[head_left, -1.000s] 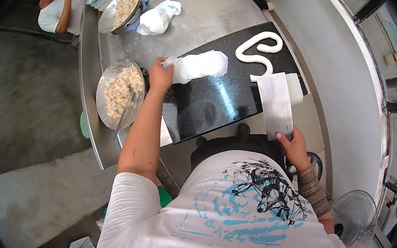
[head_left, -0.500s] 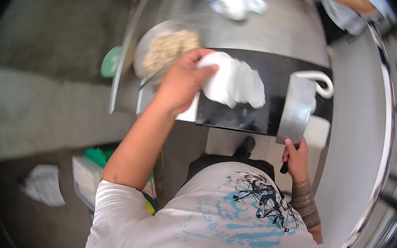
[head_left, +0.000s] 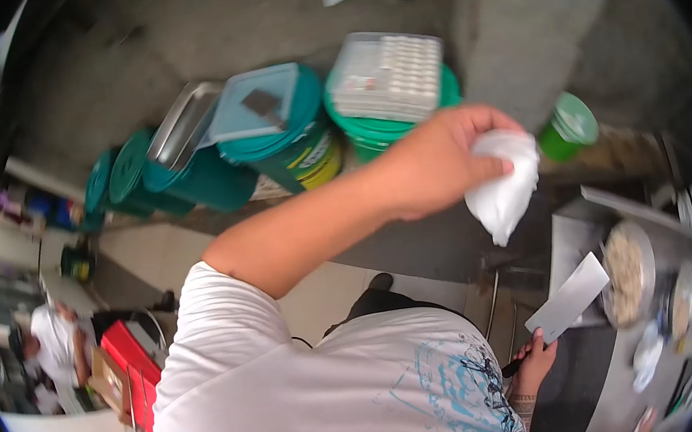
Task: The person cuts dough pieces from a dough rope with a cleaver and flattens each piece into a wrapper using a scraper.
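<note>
My left hand (head_left: 487,150) is stretched out and pinches a limp bunch of white dough wrappers (head_left: 503,199), which hangs down from the fingers over the floor. My right hand (head_left: 537,360) is closed around the black handle of a cleaver (head_left: 570,298). The broad metal blade points up and away, over the edge of the counter. Below the blade lies the black work board (head_left: 578,373). A bowl of pale, lumpy filling (head_left: 625,275) stands beyond the cleaver.
Green lidded buckets (head_left: 278,130) line the wall, one bearing a clear box with rows of small white pieces (head_left: 399,75). A green tub (head_left: 569,129) stands farther right. A white bundle (head_left: 648,357) rests on the metal counter. Another person (head_left: 60,343) is at the far left.
My view has swung left from the counter towards the buckets. My left hand has carried the white dough wrappers away from the board. My right hand still grips the cleaver.
</note>
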The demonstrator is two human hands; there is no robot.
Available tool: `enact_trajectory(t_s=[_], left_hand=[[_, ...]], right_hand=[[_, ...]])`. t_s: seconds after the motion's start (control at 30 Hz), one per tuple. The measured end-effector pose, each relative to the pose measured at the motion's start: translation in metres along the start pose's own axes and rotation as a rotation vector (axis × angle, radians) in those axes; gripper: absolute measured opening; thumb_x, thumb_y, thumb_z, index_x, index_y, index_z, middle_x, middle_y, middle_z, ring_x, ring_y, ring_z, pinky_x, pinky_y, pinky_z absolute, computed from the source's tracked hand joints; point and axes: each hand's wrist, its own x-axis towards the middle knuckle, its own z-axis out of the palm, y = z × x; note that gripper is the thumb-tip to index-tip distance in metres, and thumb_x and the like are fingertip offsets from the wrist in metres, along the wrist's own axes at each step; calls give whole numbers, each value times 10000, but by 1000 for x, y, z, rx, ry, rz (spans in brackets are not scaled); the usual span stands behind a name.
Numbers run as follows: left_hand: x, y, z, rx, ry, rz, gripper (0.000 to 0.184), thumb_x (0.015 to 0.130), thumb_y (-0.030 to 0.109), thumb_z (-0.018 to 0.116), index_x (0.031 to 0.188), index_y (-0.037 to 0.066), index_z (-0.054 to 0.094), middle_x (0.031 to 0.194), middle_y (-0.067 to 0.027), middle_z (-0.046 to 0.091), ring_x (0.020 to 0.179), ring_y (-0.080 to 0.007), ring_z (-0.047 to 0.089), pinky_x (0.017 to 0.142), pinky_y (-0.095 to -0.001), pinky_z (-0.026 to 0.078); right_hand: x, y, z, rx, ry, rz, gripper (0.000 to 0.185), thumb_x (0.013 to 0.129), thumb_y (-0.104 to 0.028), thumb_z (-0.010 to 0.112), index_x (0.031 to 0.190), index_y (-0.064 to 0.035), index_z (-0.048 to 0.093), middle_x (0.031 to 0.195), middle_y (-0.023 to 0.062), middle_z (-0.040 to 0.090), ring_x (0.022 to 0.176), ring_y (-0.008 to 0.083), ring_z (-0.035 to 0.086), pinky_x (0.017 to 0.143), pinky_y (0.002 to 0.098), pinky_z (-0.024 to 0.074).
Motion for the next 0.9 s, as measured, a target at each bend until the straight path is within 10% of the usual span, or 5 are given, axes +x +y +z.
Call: enact_trajectory(t_s=[0.3,0.37,0.57,0.73,0.9], left_hand=[[-109,161,-421,420,602,431,574,1014,380,660,1502,99,550,1528,-268,510,1464,-435,460,1232,-605,338],[-142,169,-472,315,983,510,398,992,50,724,1381,26,645,1178,-96,749,991,-162,723,784,-314,602],[-322,-7,-789,1555,1383,-646,659,874,353,782,1387,-35,639,1314,-273,711,1198,-366,721,995,-457,577],[-407,-272,-704,944,1801,-515,539,884,255,723,1315,-48,613,1261,-310,707,1195,-481,676,1005,-543,546],[-432,-523,-407,867,480,-1384,576,1000,230,551,1536,21,530,1541,-274,561,1467,-403,514,1243,-527,380]], right_hand=[[9,-7,198,-153,-396,-86,339,1060,-296,718,1190,-36,544,692,5,529,487,105,507,453,271,425],[-3,-2,231,-183,-442,-94,330,1062,-288,713,1184,-35,540,685,11,540,484,107,513,451,275,427],[-26,3,262,-324,-477,31,250,1061,-196,691,1172,-31,539,680,7,539,467,107,495,426,291,427],[-21,4,256,-424,-424,52,215,1056,-170,688,1185,-55,560,694,-10,540,478,90,482,419,272,385],[-2,30,244,-342,-431,138,259,1031,-154,724,1206,-44,568,723,-5,587,454,91,487,403,269,386]])
